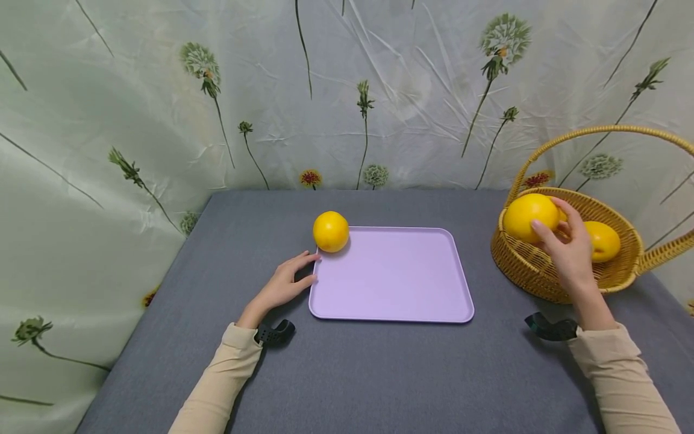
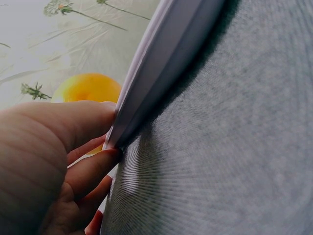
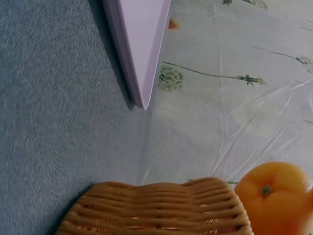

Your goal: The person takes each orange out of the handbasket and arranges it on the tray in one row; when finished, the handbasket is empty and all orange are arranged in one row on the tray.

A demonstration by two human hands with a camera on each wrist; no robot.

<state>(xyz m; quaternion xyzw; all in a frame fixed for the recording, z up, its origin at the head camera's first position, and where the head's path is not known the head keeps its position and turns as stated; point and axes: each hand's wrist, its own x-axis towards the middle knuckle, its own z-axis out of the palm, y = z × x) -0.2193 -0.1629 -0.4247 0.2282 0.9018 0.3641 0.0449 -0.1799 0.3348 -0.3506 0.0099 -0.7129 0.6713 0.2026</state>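
Note:
My right hand (image 1: 573,250) grips an orange (image 1: 530,218) between thumb and fingers, above the left side of a wicker basket (image 1: 520,280). In the right wrist view, this orange (image 3: 274,196) shows its stem end beside the basket's woven rim (image 3: 159,208). Another orange (image 1: 603,241) lies inside the basket, and one more is partly hidden behind my hand. My left hand (image 1: 284,282) touches the left rim of a light purple tray (image 1: 393,277) with fingertips and thumb. At the tray's back left corner sits an orange (image 1: 331,231).
A grey cloth (image 1: 379,374) covers the table. Behind it hangs a pale curtain (image 1: 423,90) printed with dandelions. The basket's tall arched handle (image 1: 612,129) rises above the right side.

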